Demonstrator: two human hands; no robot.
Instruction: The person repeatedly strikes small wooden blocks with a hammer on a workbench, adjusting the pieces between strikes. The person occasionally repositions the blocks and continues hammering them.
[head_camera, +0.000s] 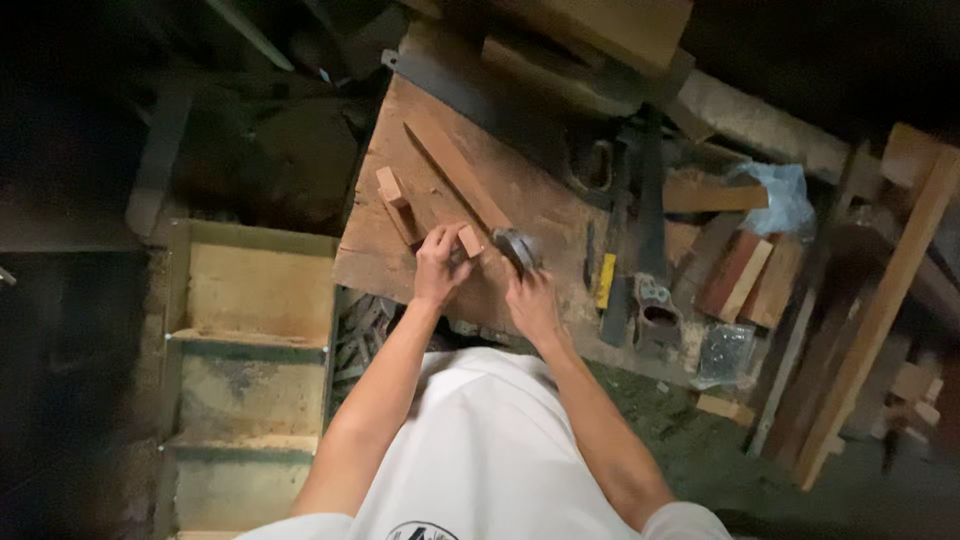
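Note:
My left hand (440, 265) pinches a small wooden block (469, 240) against the worn wooden workbench (380, 265). Just to its right, my right hand (532, 300) grips a dark metal hammer head (517, 246) close beside the block. A long thin wooden strip (458, 172) lies diagonally behind both hands. Two more small wooden pieces, one block (391, 186) and one short bar (403, 220), lie to the left of my left hand.
A hand saw (470, 95) lies across the bench's far side. A yellow-handled tool (605, 280), a dark metal tool (655, 315), reddish wood blocks (740, 275), a bag of small hardware (725, 352) and a blue plastic bag (780, 195) sit right. A wooden compartment box (255, 340) stands left.

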